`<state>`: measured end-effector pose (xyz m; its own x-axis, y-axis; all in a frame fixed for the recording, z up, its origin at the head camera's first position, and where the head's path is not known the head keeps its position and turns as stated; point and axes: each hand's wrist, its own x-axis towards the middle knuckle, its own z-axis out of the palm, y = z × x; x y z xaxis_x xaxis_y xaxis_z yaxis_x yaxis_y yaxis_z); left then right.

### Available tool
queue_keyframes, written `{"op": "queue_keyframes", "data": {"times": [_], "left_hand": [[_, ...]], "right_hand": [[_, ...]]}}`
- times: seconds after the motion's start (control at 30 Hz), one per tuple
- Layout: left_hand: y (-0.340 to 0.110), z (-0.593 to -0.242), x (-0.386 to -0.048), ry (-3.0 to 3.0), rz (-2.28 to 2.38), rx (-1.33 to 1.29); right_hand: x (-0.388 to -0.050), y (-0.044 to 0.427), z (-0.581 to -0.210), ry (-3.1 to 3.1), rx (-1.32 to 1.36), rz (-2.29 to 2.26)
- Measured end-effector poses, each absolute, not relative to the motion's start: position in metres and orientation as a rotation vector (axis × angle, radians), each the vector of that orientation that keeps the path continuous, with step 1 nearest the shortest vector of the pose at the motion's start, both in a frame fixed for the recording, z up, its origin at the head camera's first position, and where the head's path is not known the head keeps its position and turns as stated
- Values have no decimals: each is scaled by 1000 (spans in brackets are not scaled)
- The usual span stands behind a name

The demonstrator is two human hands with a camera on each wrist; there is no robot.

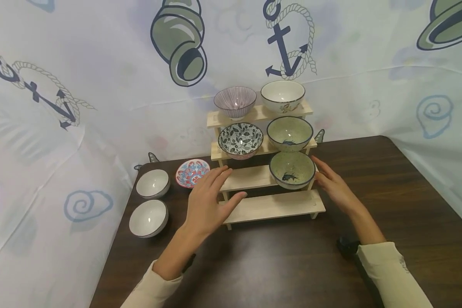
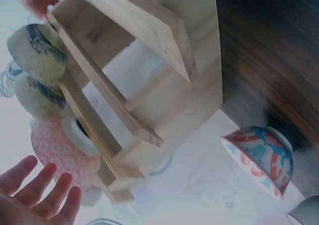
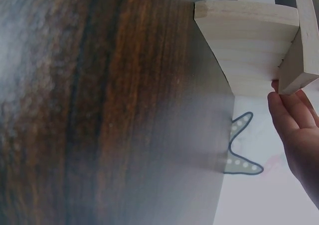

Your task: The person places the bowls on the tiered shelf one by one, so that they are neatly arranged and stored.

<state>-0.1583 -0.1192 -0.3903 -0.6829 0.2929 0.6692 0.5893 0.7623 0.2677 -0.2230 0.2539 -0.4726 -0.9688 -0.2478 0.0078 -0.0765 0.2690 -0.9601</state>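
Note:
A tiered wooden stand (image 1: pixel 273 207) holds bowls on its upper steps. My right hand (image 1: pixel 336 190) is at the stand's right side, beside a green bowl (image 1: pixel 292 170) with a dark fish-like motif. In the right wrist view, its fingertips (image 3: pixel 280 110) are at the end of a plank; whether they touch the bowl is hidden. My left hand (image 1: pixel 205 207), fingers spread, holds nothing in front of the stand's left side. Behind the green bowl, one step up, sit another green bowl (image 1: pixel 290 132) and a black-and-white leaf-patterned bowl (image 1: pixel 240 140).
On the top step stand a purple-striped bowl (image 1: pixel 235 102) and a white bowl (image 1: pixel 282 96). Left on the dark table (image 1: pixel 277 265) are a red-and-blue patterned bowl (image 1: pixel 192 172) and two plain white bowls, one farther (image 1: pixel 152 184), one nearer (image 1: pixel 149 219). A patterned cloth (image 1: pixel 111 85) hangs behind.

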Motion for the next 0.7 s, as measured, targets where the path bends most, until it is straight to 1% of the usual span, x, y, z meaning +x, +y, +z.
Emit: {"op": "queue_keyframes", "data": {"times": [0.27, 0.7], "left_hand": [[-133, -388, -162, -2351, -663, -551], [-147, -396, -167, -2400, -657, -444]], "right_hand": [[-221, 255, -474, 2395, -298, -1769], [-219, 254, -472, 2378, -284, -1775]]}}
